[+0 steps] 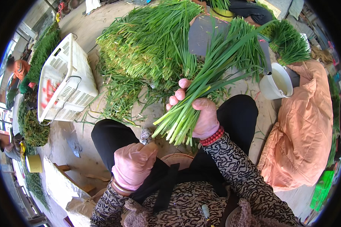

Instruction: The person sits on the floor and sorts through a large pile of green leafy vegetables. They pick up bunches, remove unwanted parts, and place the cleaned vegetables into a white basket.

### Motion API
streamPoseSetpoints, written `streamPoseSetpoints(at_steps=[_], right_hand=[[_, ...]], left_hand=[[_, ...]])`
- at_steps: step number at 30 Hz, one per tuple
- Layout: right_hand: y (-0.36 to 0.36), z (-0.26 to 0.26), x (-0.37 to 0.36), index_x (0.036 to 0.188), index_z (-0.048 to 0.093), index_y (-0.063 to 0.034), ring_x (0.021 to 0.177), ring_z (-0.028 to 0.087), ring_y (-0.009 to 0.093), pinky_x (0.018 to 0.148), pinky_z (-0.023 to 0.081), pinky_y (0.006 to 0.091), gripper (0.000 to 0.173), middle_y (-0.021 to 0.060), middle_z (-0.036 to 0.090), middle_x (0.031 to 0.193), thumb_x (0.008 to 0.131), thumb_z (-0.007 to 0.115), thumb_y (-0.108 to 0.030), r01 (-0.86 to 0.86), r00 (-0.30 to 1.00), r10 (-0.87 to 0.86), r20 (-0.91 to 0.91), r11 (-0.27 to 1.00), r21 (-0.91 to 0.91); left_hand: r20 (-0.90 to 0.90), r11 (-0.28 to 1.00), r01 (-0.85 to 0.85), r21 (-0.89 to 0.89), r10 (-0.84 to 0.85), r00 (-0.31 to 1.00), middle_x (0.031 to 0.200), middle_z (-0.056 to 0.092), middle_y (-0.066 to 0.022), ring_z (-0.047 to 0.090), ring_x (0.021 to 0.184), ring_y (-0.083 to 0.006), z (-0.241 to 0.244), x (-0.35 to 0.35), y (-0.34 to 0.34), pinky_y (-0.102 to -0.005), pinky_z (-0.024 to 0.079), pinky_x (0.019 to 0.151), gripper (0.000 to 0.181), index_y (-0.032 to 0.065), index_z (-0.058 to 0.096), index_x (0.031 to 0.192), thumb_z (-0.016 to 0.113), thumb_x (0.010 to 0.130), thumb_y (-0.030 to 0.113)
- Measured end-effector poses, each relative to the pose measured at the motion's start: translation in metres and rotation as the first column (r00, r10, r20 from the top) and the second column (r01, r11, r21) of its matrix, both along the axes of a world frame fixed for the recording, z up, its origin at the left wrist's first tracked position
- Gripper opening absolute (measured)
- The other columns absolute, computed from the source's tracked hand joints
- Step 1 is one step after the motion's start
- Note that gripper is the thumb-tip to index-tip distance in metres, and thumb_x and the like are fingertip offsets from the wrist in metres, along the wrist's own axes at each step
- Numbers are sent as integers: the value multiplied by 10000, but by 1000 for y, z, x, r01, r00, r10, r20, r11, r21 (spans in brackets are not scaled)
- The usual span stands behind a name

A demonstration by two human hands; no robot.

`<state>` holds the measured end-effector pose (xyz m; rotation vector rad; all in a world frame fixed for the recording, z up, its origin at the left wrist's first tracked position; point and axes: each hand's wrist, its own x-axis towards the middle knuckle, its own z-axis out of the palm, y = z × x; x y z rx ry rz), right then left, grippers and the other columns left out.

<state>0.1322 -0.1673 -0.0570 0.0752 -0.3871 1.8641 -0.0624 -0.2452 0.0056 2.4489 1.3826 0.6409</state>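
Observation:
My right hand (pixel 207 117), with a red bead bracelet at the wrist, grips a bunch of garlic chives (pixel 189 113). The pale cut ends point down toward my lap, and the long green leaves fan up to the right. My left hand (pixel 135 167) is curled into a fist over my left thigh, apart from the bunch; nothing shows in it. Both hands look covered by thin pinkish gloves. Beyond my knees lies a large heap of chives (pixel 147 42), pale ends toward me. Loose leaves and trimmings (pixel 122 99) litter the floor before it.
A white plastic crate (pixel 82 93) with wire handles stands at left. At right are a white bucket (pixel 275 82) with liquid and an orange quilted cloth (pixel 301 124). More chives (pixel 289 39) and a seated person's leg (pixel 251 11) are at the far right. Other people (pixel 20 69) work at far left.

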Motion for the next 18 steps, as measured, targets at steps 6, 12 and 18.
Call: streamPoseSetpoints(at_steps=[6, 12, 18], right_hand=[[0, 1, 7, 1129, 505, -85, 942, 532, 225, 911, 425, 367, 513, 44, 596, 913, 641, 658, -121, 13, 999, -14, 47, 1000, 15], [-5, 0, -1, 1133, 536, -82, 972, 531, 250, 917, 421, 377, 499, 52, 605, 936, 649, 656, -120, -29, 994, 24, 107, 999, 45], [-10, -8, -3, 1173, 539, -28, 1007, 557, 245, 946, 429, 373, 526, 111, 608, 1008, 657, 617, -95, -35, 991, 36, 133, 999, -14]], left_hand=[[375, 939, -187, -288, 291, 880, 622, 564, -59, 560, 543, -187, -20, -21, -8, -278, 434, 509, 89, 58, 642, 758, 705, 716, 11], [435, 988, -143, -63, 156, 887, 956, 601, -105, 593, 827, -228, -4, -4, 13, -295, 468, 708, 292, 43, 608, 968, 705, 697, -7], [347, 996, -42, 74, 14, 938, 971, 614, -87, 599, 847, -212, 2, 26, 28, -309, 472, 755, 356, 24, 600, 998, 713, 664, -18]])
